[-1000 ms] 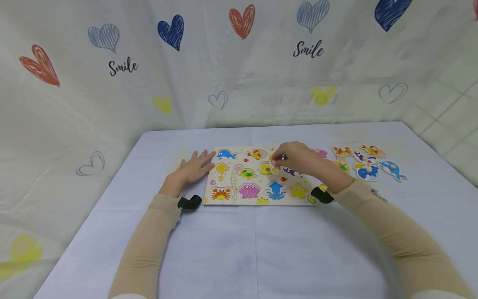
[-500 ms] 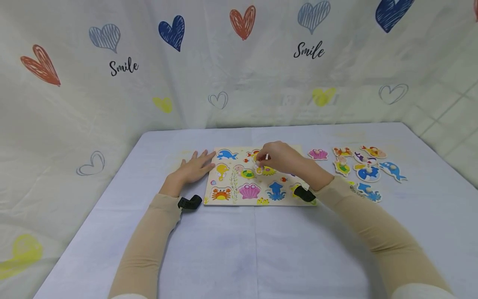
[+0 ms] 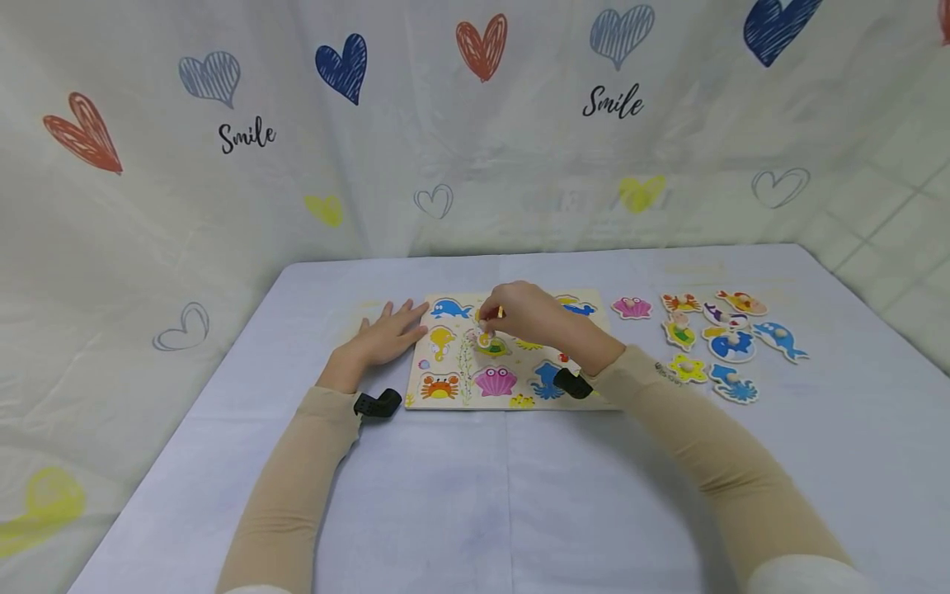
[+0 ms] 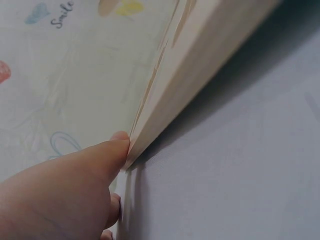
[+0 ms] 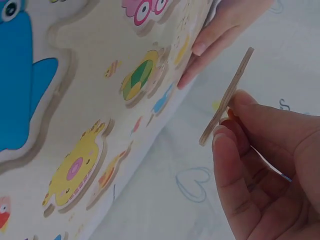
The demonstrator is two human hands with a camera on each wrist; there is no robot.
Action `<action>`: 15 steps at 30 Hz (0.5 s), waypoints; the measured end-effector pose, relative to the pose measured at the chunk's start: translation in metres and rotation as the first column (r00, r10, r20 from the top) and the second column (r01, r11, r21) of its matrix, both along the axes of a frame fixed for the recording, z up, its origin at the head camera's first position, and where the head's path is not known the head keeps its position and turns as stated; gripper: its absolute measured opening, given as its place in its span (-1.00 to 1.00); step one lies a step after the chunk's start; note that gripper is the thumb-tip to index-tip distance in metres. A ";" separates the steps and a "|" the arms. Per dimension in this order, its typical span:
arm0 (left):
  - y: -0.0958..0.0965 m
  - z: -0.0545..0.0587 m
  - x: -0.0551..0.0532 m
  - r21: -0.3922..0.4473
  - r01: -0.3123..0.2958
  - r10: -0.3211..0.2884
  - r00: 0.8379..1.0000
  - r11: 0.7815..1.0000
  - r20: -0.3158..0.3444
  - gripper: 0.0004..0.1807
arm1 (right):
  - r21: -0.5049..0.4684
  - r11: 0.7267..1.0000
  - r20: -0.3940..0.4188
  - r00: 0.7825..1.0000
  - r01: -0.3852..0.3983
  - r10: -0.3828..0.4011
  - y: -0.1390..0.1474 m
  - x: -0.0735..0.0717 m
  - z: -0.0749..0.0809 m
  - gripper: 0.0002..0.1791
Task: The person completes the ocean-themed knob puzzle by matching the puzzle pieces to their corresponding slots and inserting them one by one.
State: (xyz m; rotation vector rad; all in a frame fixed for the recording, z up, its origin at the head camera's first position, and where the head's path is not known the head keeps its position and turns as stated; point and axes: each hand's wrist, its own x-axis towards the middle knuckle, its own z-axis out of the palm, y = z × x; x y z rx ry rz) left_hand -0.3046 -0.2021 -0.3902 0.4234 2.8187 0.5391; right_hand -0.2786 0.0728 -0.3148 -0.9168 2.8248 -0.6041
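A wooden peg puzzle board point(image 3: 478, 404) with sea-animal recesses lies on the table. My left hand point(image 3: 382, 337) is spread at its left side, fingertips touching the edge; the left wrist view shows the thumb point(image 4: 107, 152) against that edge. Above the board's upper middle, my right hand point(image 3: 530, 318) pinches a thin wooden puzzle piece point(image 5: 227, 95) by its small knob. The right wrist view shows this piece edge-on, apart from the board, so its picture is hidden. In that view, the turtle recess point(image 5: 139, 80) and yellow octopus recess point(image 5: 75, 172) are visible.
Right of the board lie several loose knobbed pieces: a pink shell point(image 3: 631, 308), a crab point(image 3: 679, 302), a yellow star point(image 3: 688, 368), a squid point(image 3: 735, 385) and a blue whale point(image 3: 781, 339) among them. A heart-printed curtain point(image 3: 519, 157) hangs behind the table point(image 3: 416, 511).
My right hand has moved left across the board with the puzzle piece, from near the octopus recess to above the turtle recess. My left hand has stayed in place.
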 end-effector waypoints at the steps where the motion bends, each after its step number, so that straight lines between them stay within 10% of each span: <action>1: 0.000 0.000 0.000 0.001 0.000 0.000 1.000 1.000 0.001 -0.29 | -0.001 1.000 -0.003 1.000 -0.006 0.006 -0.002 -0.001 0.000 -0.82; 15: 0.000 -0.001 -0.002 -0.008 -0.001 0.001 1.000 1.000 0.008 -0.29 | 0.060 0.998 0.049 0.999 -0.026 0.023 -0.036 -0.011 -0.010 -0.76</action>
